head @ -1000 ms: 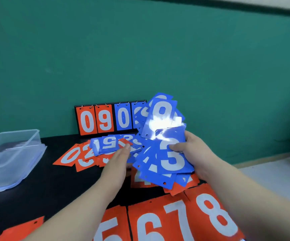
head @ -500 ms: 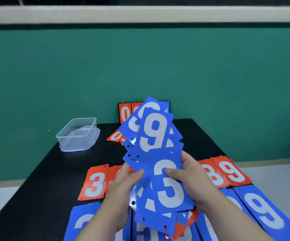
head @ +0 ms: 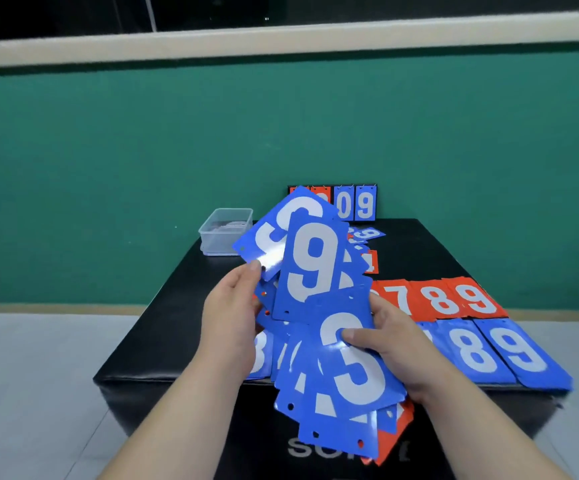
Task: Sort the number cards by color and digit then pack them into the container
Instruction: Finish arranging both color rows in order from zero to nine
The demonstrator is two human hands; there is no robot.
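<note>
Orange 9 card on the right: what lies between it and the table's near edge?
Head view: one flat blue card with a white 9, in front of the orange 9 card, reaching the near edge of the black table.

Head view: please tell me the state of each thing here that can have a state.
Left hand: pinches the held blue cards at the upper edge.
Right hand: grips the held blue cards, thumb on the 3.
Held blue cards: fanned out, lifted.
Container: open, no lid on.
Orange card row: flat, face up.
Blue card row: flat, face up.
Scoreboard: upright.
</note>
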